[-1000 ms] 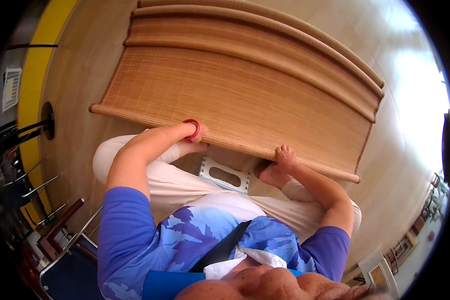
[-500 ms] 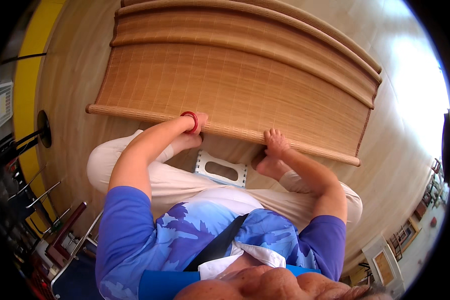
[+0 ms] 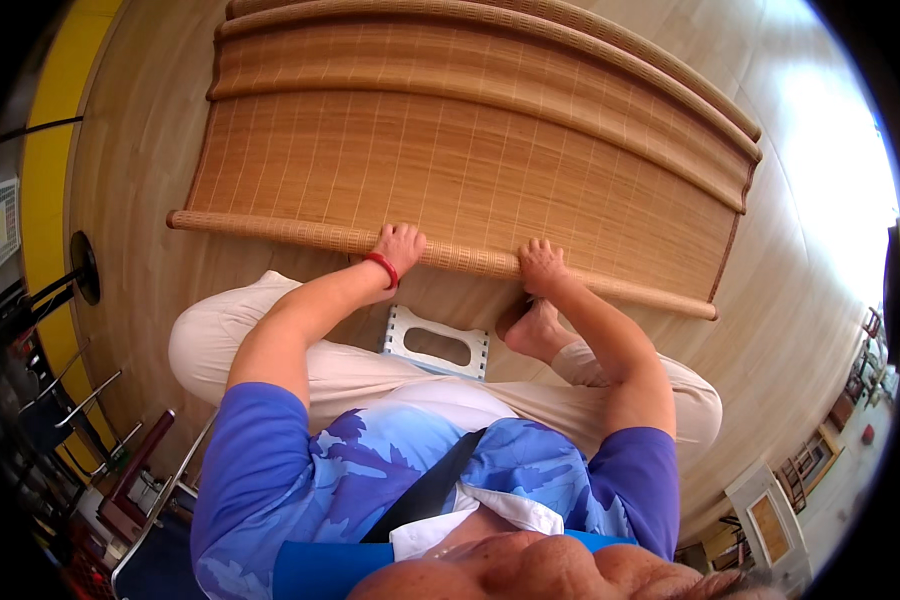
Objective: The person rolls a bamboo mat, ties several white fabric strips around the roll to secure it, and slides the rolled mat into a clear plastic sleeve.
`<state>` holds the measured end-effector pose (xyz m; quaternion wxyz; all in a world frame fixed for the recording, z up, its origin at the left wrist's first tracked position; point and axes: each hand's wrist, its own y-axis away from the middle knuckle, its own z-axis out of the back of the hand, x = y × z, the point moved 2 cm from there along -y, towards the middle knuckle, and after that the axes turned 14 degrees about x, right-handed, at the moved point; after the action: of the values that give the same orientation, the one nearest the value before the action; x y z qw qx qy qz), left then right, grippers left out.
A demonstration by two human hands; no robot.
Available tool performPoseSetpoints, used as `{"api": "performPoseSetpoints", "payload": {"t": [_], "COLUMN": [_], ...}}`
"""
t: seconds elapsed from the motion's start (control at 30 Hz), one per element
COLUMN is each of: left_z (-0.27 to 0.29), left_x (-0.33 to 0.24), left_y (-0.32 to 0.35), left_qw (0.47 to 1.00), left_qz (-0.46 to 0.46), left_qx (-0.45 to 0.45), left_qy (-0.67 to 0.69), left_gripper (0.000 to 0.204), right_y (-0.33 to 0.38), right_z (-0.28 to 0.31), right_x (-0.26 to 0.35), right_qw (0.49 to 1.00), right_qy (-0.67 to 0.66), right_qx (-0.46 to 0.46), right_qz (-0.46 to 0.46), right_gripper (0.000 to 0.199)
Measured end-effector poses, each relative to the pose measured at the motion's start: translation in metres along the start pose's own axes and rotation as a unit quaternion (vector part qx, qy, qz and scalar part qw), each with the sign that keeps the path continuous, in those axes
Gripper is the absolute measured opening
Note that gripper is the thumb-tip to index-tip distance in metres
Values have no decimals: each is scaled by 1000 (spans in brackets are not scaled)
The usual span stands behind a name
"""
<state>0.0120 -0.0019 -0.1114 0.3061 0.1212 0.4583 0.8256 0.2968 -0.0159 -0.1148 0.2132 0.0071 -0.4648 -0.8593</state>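
Observation:
A brown woven bamboo mat (image 3: 370,150) spreads over the floor in front of me. Its near edge is wound into a thin roll (image 3: 290,232) that runs from left to right. My left hand (image 3: 398,248), a red bangle at its wrist, lies over the roll left of its middle, fingers curled over the top. A short way to the right, my right hand (image 3: 542,266) grips the same roll, fingers bent across it. Both thumbs are hard to make out. Farther off, the mat rises in wavy folds (image 3: 490,95).
Between my bent legs stands a low white and blue step stool (image 3: 395,330). My bare right foot (image 3: 538,330) is just below the roll. A round dark stand base (image 3: 85,268) and a chair are at the left. Furniture (image 3: 770,525) stands at the lower right.
My left hand has come up onto the roll, its fingers now showing over the top. My right hand has shifted slightly left. The roll's right end appears a little higher in view.

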Motion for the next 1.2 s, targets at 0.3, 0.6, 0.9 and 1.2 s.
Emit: {"api": "performPoseSetpoints", "payload": {"t": [0.3, 0.6, 0.9, 1.2], "left_z": [15, -3, 6, 43], "left_x": [1, 10, 0, 34], "left_y": [-19, -58, -54, -83], "left_qw": [991, 984, 940, 985], "left_qz": [62, 65, 130, 50], "left_qx": [-107, -115, -315, -79], "left_qy": [50, 117, 7, 142], "left_gripper": [27, 19, 19, 27], "right_y": [-35, -32, -65, -52], "right_z": [-27, -3, 15, 27], "right_x": [-6, 13, -15, 7], "right_qw": [996, 982, 990, 967], "right_qy": [-42, -17, -121, -52], "right_qx": [-72, -182, -49, -236], "right_qz": [-27, -56, -46, -74], "right_gripper": [24, 18, 32, 37]}}
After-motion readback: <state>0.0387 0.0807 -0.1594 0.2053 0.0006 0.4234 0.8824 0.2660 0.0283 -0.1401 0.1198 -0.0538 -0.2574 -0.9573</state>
